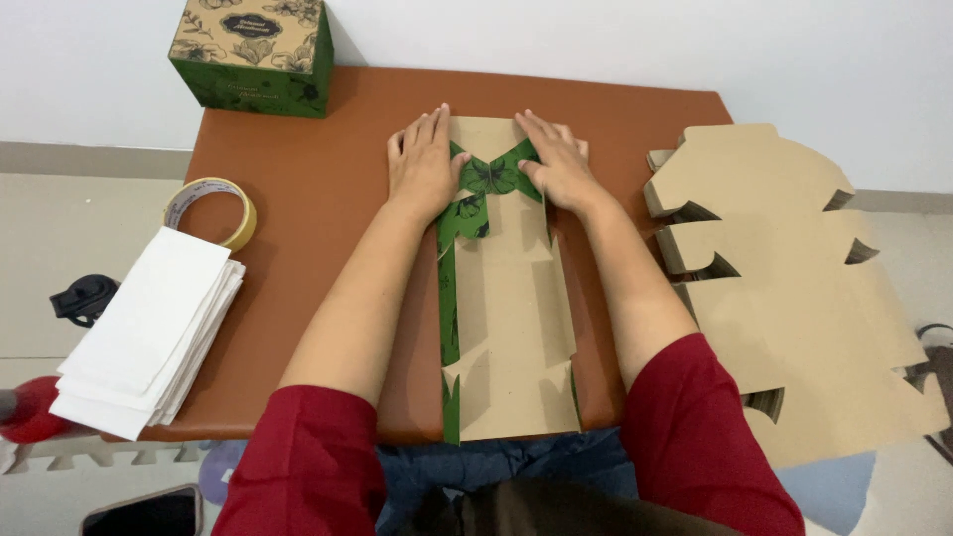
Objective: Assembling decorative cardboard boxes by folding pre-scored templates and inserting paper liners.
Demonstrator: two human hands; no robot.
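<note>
Left hand (422,164) lay flat, palm down, fingers spread and gripping nothing, pressing the far end of the box blank (506,328). Right hand (558,164) mirrored it just beside, open too and pressing down, holding nothing. Between them sat the folded green flaps (491,179), each hand touching its own side.

The blank lay on the brown table (318,199), its long axis running straight away from the person, near end hanging at the table's front edge. Both hands were at the far end, neither nearer than the other.

Left of the blank: a tape roll (211,210) and a stack of white paper (149,333), well apart from it. At the table's far left corner stood a finished green box (253,55). Right of the blank, a pile of flat blanks (794,298) overhung the table's edge.
</note>
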